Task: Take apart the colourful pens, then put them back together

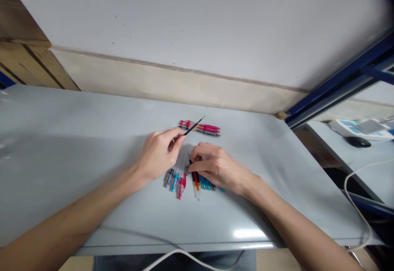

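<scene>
Pinched in my left hand (161,150) is a dark pen refill (194,126), its metal tip pointing up and to the right. My right hand (217,166) is low over the loose pen parts, thumb and forefinger closed; what they grip, if anything, is too small to make out. Under and beside those fingers lie several ink refills (196,180), red and black with clear ends. Left of them are clear pen barrels with coloured ends: a grey one (169,178), a blue one (174,182) and a pink one (181,187). Teal pen parts (205,184) are partly hidden beneath my right hand.
Behind my hands, pink pens (212,128) and a grey pen (211,133) lie in a row on the grey table (76,119). A wall stands along the back edge. A white cable (347,180) hangs at the right, near another surface with a black mouse (357,141).
</scene>
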